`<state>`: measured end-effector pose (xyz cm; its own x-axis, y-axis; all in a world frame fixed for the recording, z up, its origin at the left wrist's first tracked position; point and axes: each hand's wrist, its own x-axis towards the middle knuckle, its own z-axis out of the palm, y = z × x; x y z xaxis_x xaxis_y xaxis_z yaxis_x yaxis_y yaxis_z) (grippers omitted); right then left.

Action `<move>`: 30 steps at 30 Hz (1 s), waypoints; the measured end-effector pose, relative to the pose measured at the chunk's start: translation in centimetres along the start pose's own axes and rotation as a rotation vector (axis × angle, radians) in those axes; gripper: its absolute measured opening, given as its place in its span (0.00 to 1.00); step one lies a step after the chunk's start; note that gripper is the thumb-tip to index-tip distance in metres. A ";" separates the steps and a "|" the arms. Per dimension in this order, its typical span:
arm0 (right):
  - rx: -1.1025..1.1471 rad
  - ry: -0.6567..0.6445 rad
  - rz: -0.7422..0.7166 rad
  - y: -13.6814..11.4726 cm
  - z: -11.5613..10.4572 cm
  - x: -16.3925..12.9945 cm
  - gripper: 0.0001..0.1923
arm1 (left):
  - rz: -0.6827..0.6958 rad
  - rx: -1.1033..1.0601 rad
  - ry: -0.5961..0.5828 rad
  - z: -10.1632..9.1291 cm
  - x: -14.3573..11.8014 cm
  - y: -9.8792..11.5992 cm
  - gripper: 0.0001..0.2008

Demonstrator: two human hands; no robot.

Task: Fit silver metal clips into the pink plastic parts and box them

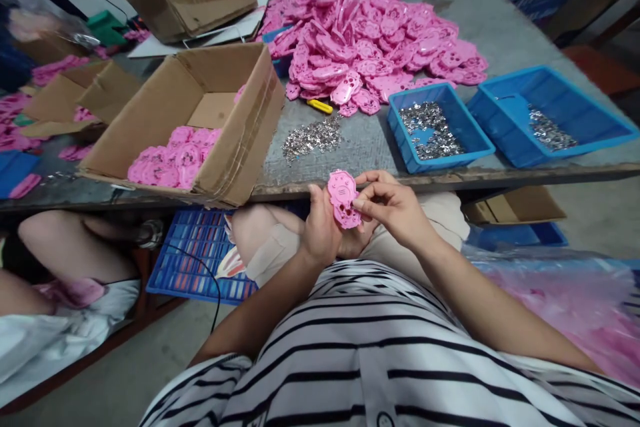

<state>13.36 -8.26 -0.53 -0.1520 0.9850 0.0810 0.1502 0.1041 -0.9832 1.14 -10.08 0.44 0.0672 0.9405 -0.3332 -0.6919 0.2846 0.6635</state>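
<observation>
A pink molded plastic piece [343, 190] with small holes near its lower end rests in my left hand [321, 227], thumb along its edge. Over its right side reaches my right hand [393, 203], thumb and forefinger pinched at the holes; whatever sits between those fingertips is too small to make out. Just beyond, on the table, lies a scatter of small silvery metal parts [313, 138]. More metal parts fill a blue bin [440, 163] to the right. Behind them rises a large heap of similar pink pieces [370, 40].
An open cardboard box [240, 133] holding pink pieces stands at the left table edge. A second blue bin [575, 127] is at the right. A yellow-handled tool [320, 106] lies before the heap. Another person's legs [70, 247] are at the left, beside a blue crate [185, 260].
</observation>
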 end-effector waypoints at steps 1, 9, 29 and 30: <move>-0.004 -0.005 -0.002 0.0 0.0 0.1 0.11 | 0.004 -0.002 0.007 0.0 0.0 0.0 0.34; 0.011 -0.063 0.054 0.2 -0.1 1.0 0.12 | 0.021 -0.002 0.029 0.0 0.5 -0.1 0.35; 0.382 0.169 0.150 1.1 2.2 0.7 0.12 | 0.210 0.125 -0.185 -2.6 1.7 0.0 0.27; 0.397 0.165 0.159 1.0 2.4 0.7 0.11 | 0.237 0.135 -0.193 -2.7 1.7 -0.1 0.25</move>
<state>11.09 -7.77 -1.87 0.0046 0.9965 -0.0830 -0.2322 -0.0797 -0.9694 -0.61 -8.98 -2.01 0.0602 0.9976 -0.0344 -0.6036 0.0638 0.7947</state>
